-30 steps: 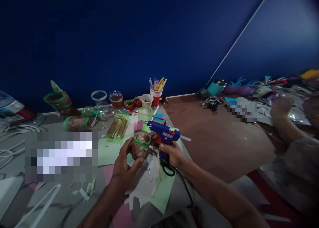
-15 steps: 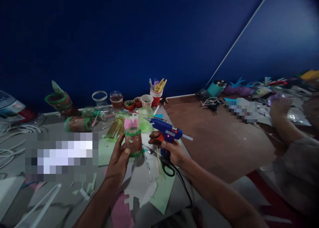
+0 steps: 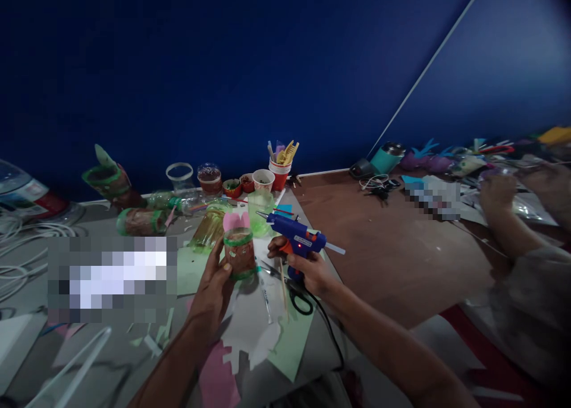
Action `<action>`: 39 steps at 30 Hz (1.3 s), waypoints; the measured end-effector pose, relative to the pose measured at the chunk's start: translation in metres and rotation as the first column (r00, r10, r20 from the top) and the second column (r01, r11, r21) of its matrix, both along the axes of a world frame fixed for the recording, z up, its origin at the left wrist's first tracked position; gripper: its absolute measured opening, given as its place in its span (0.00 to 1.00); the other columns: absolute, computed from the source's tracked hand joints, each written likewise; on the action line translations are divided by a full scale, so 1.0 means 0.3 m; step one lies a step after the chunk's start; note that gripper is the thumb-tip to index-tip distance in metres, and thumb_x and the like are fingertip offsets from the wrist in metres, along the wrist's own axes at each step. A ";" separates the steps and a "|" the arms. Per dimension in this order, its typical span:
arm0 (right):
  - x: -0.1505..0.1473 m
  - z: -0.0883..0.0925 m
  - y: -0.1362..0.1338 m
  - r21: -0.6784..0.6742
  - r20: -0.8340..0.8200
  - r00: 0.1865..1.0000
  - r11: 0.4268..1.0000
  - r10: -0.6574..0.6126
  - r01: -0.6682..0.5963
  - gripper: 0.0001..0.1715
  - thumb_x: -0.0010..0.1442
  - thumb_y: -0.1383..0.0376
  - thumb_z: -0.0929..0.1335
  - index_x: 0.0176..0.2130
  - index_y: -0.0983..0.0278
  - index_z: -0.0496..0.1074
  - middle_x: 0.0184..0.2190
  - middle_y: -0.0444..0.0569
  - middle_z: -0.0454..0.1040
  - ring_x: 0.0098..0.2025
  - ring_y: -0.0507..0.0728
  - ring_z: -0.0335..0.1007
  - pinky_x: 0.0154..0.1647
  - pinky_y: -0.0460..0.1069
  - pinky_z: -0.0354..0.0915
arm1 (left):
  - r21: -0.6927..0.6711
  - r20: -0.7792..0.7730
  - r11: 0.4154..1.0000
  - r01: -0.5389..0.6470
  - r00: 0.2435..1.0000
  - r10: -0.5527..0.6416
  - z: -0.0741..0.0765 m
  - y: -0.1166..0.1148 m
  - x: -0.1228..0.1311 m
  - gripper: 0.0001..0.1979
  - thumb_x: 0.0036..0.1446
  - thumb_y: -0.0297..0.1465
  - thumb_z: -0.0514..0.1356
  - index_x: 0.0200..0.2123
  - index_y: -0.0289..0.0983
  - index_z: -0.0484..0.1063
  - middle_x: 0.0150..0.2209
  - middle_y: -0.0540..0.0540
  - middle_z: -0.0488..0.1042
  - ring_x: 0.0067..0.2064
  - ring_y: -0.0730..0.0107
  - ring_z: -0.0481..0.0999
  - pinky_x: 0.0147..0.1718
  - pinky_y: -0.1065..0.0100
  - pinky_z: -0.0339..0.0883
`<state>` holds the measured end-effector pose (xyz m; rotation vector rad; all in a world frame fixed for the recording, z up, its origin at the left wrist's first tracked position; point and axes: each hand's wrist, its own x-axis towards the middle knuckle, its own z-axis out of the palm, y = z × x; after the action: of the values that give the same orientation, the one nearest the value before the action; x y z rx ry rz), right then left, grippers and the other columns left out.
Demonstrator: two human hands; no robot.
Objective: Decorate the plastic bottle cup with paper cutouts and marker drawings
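My left hand (image 3: 217, 277) is closed around the side of a brown cup-like container (image 3: 241, 259) with green bands at its rim and base. A pink paper cutout (image 3: 235, 220) with a notched top stands up at its far rim. In my right hand (image 3: 307, 270) is a blue hot glue gun (image 3: 294, 232), its small red light lit and a clear glue stick out of its back. The nozzle points left, above and to the right of the container, apart from it. Below lie a marker (image 3: 264, 298), a thin wooden stick (image 3: 284, 292) and black-handled scissors (image 3: 301, 301).
Cut paper sheets (image 3: 289, 348) and scraps cover the table front. Behind stand a green plastic cup (image 3: 260, 209), small paint cups (image 3: 232, 187) and a red cup of utensils (image 3: 280, 173). Coiled white cable (image 3: 15, 259) lies left. Another person's hand (image 3: 498, 194) is at right.
My hands, the container and the glue gun stay almost in place. At the far right, the other person's hands have shifted slightly, with a second hand now showing.
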<state>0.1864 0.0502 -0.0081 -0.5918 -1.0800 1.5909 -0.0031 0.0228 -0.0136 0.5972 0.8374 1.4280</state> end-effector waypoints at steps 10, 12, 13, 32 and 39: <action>-0.005 0.002 -0.009 -0.002 0.062 0.997 0.999 0.043 -0.043 0.19 0.50 0.57 0.74 0.40 0.64 0.73 0.37 0.51 0.75 0.37 0.57 0.73 0.45 0.55 0.66 | -0.015 -0.021 1.000 -0.026 0.999 0.026 -0.005 0.008 -0.002 0.29 0.50 0.35 0.64 0.56 0.48 0.64 0.55 0.48 0.71 0.57 0.59 0.67 0.55 0.59 0.62; -0.003 -0.002 -0.010 0.009 0.055 0.996 0.997 0.072 -0.073 0.18 0.51 0.58 0.73 0.40 0.63 0.73 0.37 0.50 0.75 0.36 0.56 0.73 0.43 0.53 0.66 | -0.021 -0.038 0.999 -0.040 0.998 0.040 -0.005 0.007 -0.005 0.29 0.50 0.36 0.63 0.56 0.48 0.63 0.55 0.47 0.71 0.57 0.58 0.68 0.54 0.58 0.63; -0.001 -0.004 -0.010 0.012 0.053 0.995 0.996 0.086 -0.087 0.18 0.52 0.58 0.73 0.41 0.63 0.73 0.37 0.50 0.75 0.36 0.55 0.73 0.42 0.53 0.66 | -0.030 -0.052 0.999 -0.044 0.998 0.042 -0.004 0.006 -0.005 0.29 0.50 0.36 0.63 0.57 0.48 0.63 0.55 0.47 0.71 0.56 0.58 0.68 0.54 0.58 0.63; 0.014 -0.002 -0.018 0.014 0.169 0.974 0.988 0.152 -0.157 0.21 0.52 0.54 0.72 0.40 0.64 0.72 0.37 0.50 0.74 0.33 0.53 0.70 0.38 0.50 0.65 | 0.100 -0.361 0.995 -0.029 0.930 0.064 -0.011 -0.005 -0.006 0.34 0.47 0.33 0.67 0.57 0.46 0.61 0.56 0.44 0.66 0.57 0.58 0.65 0.55 0.60 0.61; 0.008 0.007 -0.018 0.054 0.209 0.976 0.996 0.065 -0.078 0.23 0.50 0.51 0.72 0.42 0.62 0.73 0.37 0.50 0.75 0.39 0.58 0.72 0.45 0.55 0.66 | 0.058 -0.282 0.998 -0.020 0.959 0.036 -0.007 -0.005 -0.007 0.29 0.44 0.32 0.69 0.51 0.46 0.67 0.52 0.46 0.71 0.56 0.59 0.68 0.54 0.62 0.62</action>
<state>0.1889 0.0449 -0.0062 -0.6955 -1.3139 1.5767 -0.0052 0.0214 -0.0156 0.8491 1.0374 1.4136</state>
